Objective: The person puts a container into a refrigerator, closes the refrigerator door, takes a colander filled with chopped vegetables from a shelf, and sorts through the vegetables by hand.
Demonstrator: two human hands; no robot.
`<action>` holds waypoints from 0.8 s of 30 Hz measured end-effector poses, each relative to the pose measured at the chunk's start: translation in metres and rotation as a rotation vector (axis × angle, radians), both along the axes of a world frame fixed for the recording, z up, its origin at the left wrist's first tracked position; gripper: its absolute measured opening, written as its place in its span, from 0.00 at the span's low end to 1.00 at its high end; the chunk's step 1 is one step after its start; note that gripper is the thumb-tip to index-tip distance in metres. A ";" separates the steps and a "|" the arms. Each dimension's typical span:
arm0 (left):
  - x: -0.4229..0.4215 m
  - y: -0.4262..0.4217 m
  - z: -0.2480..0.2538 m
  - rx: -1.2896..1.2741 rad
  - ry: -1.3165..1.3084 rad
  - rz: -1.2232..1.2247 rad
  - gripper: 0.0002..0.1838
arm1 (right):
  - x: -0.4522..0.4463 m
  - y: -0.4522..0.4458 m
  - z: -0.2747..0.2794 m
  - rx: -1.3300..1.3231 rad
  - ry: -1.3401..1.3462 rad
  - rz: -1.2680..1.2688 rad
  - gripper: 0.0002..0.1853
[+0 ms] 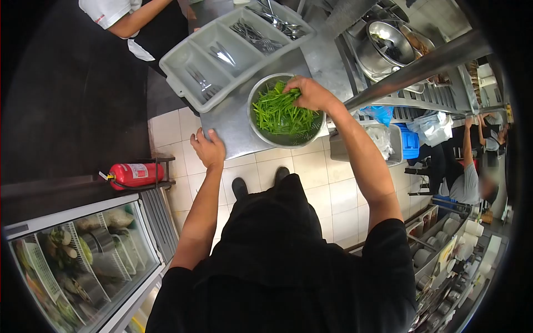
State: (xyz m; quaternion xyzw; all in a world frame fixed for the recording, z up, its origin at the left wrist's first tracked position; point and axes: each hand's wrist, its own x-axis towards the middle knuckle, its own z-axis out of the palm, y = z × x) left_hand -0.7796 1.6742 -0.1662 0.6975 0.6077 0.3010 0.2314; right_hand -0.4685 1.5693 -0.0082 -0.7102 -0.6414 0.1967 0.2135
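A metal colander [256,130] full of cut green stalks [280,111] stands on the steel counter [233,129]. My right hand [311,94] reaches over its right rim, fingers curled round some of the stalks. At the counter's left front corner rests my left hand [209,149], with its fingers apart and nothing in it. Behind the colander lies a grey compartment tray [180,89] with forks, knives and spoons sorted in its sections.
A person [130,19] stands beyond the tray at the upper left. A red fire extinguisher [136,175] and a glass-doored fridge [83,255] are at left. A metal pole [411,66], grey bin [344,147] and dish shelves are at right, with people farther off.
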 end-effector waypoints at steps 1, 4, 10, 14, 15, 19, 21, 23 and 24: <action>0.000 0.000 0.001 -0.002 0.000 -0.003 0.27 | -0.001 0.000 0.006 0.004 0.023 0.014 0.21; 0.000 0.000 0.002 -0.014 -0.008 -0.005 0.28 | -0.002 0.001 0.018 -0.015 0.064 0.015 0.20; 0.001 -0.001 0.006 -0.033 -0.004 0.005 0.27 | -0.003 0.004 0.023 -0.118 0.100 -0.101 0.22; 0.000 -0.001 0.006 -0.042 0.000 0.008 0.27 | -0.004 0.005 0.017 -0.070 0.101 -0.154 0.22; 0.001 -0.001 0.006 -0.046 0.009 0.013 0.27 | -0.004 0.005 0.016 -0.070 0.101 -0.154 0.22; 0.000 0.000 0.004 -0.048 0.014 0.011 0.28 | -0.007 0.003 0.015 0.021 0.097 -0.140 0.21; 0.000 0.000 0.006 -0.056 -0.006 0.010 0.28 | -0.006 0.002 0.008 0.070 0.083 -0.081 0.21; 0.000 0.000 0.005 -0.045 -0.008 0.007 0.28 | -0.009 0.000 0.003 0.098 0.125 -0.021 0.22; 0.000 0.000 0.004 -0.034 -0.011 0.005 0.28 | -0.013 -0.004 -0.001 0.098 0.125 -0.020 0.22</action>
